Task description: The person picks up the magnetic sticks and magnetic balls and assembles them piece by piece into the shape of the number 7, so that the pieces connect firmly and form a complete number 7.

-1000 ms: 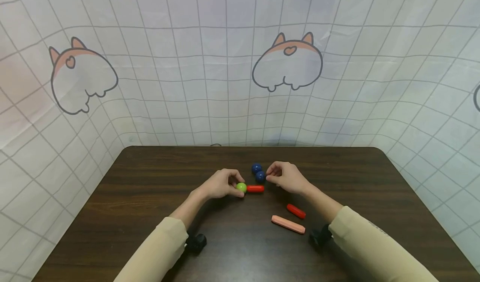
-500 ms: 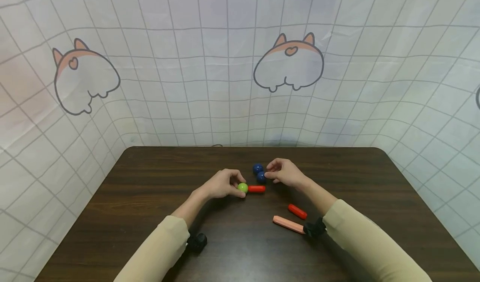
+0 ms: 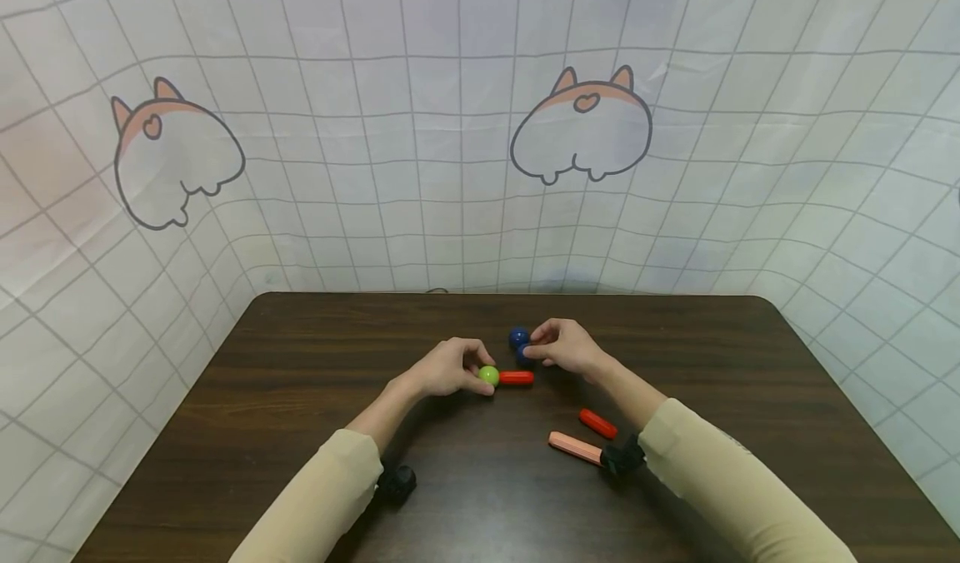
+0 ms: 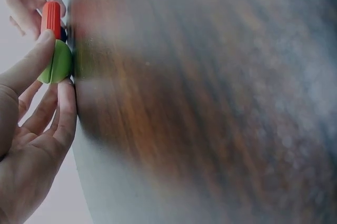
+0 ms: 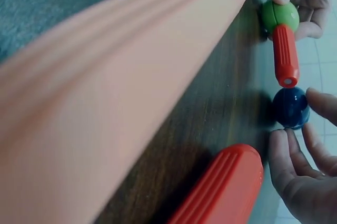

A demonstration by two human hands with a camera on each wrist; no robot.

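My left hand (image 3: 450, 369) pinches a green ball (image 3: 488, 376) between thumb and fingers. A short red stick (image 3: 517, 377) extends rightward from the ball and touches it. In the right wrist view the stick's far end (image 5: 288, 81) shows a small pale dot, with a blue ball (image 5: 291, 108) close by. My right hand (image 3: 572, 348) has its thumb and fingers around that nearer blue ball (image 3: 523, 354), partly covering it in the head view. Just behind it sits another blue ball (image 3: 518, 337).
Nearer the front right lie a second red stick (image 3: 597, 423) and a longer peach stick (image 3: 574, 447), whose right end is hidden by the black wrist camera (image 3: 622, 456). A white gridded cloth (image 3: 435, 171) surrounds the dark wooden table (image 3: 300, 330).
My right hand has shifted slightly left and its fingers have come around the nearer blue ball. The left hand keeps its pinch on the green ball. The right wrist camera now covers the peach stick's end.
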